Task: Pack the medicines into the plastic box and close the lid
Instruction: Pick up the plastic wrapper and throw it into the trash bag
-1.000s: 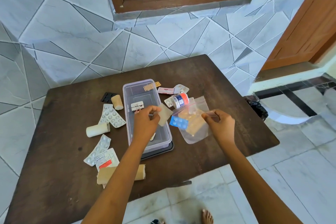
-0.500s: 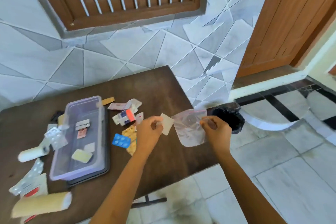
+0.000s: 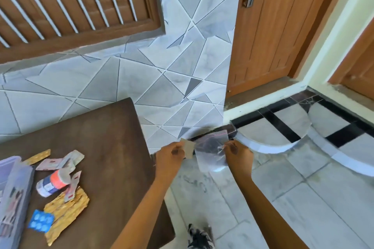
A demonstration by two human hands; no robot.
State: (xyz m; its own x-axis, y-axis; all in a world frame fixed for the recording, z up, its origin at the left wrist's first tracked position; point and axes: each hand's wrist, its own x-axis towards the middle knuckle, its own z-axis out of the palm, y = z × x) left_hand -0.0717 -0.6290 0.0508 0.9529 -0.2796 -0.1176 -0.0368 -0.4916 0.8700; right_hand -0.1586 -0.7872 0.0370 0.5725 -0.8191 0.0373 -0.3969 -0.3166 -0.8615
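My left hand (image 3: 171, 154) pinches a small beige strip (image 3: 188, 148) beyond the table's right edge. My right hand (image 3: 238, 154) pinches a clear, empty-looking zip bag (image 3: 209, 153) over the floor. The clear plastic box (image 3: 14, 198) shows only partly at the far left on the dark wooden table (image 3: 113, 147). Beside the box lie a gold blister sheet (image 3: 66, 208), a blue blister strip (image 3: 41, 221), a small white bottle with an orange band (image 3: 53, 183) and several pink and silver strips (image 3: 60, 162).
A dark bin (image 3: 214, 133) stands on the floor just behind the bag, against the tiled wall. A wooden door (image 3: 271, 26) is at the right. My foot (image 3: 199, 236) is on the tiled floor by the table's corner.
The view has swung right, so the box has slid to the left edge. Both hands carried the beige strip and the bag off the table, out over the floor near the bin.
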